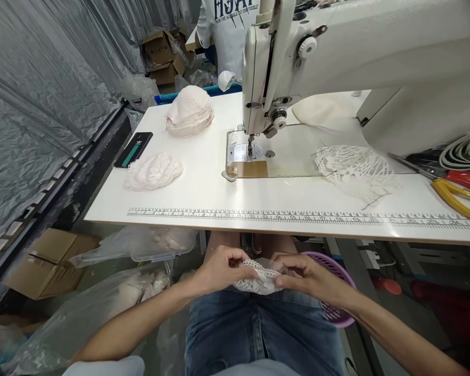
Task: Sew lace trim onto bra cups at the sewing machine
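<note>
Above my lap, just in front of the table edge, a small piece of white lace [260, 279] is stretched between both hands. My left hand [231, 269] pinches its left end between thumb and fingers. At its right end, my right hand [300, 271] grips the lace and some sheer fabric the same way. Part of the piece is hidden behind the fingers. Beyond the hands stands a white sewing machine [258, 78], its presser foot [250, 149] over the metal needle plate [238, 152].
On the white table [203, 196] lie a lace piece [154, 171], a pale fabric stack [190, 110], a phone [133, 149], more lace [354, 167] and scissors [460, 193]. A printed ruler [290, 215] runs along the front edge. A purple basket [339, 313] sits below right. Another person [231, 42] is behind.
</note>
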`<action>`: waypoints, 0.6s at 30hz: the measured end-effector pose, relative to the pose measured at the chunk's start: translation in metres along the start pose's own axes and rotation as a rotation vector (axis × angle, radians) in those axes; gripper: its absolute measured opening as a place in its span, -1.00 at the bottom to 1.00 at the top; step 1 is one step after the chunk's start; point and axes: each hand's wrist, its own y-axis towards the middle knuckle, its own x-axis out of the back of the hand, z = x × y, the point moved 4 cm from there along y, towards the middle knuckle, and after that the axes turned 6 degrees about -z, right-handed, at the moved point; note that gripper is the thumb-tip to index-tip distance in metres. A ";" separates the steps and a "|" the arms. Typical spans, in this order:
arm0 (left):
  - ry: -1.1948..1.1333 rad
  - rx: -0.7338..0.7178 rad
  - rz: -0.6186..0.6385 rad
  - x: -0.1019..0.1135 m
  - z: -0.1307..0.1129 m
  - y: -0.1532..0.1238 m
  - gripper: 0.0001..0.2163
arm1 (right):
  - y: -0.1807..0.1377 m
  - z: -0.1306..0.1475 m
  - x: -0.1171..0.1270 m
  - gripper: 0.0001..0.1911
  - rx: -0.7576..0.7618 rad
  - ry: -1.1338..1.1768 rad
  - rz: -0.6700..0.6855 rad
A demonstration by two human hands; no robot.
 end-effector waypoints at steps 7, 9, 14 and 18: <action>-0.036 -0.028 -0.004 0.007 0.001 0.001 -0.77 | 0.006 0.002 -0.002 -0.69 -0.012 0.040 -0.032; -0.107 -0.044 0.042 0.006 0.002 0.002 -0.82 | 0.007 0.007 -0.003 -0.69 0.001 0.037 -0.021; -0.126 0.024 0.072 0.004 0.008 0.003 -0.82 | 0.008 0.009 -0.004 -0.65 -0.037 0.046 0.004; -0.125 0.089 0.067 0.010 0.009 0.002 -0.82 | 0.008 0.003 -0.005 -0.65 -0.082 0.071 0.040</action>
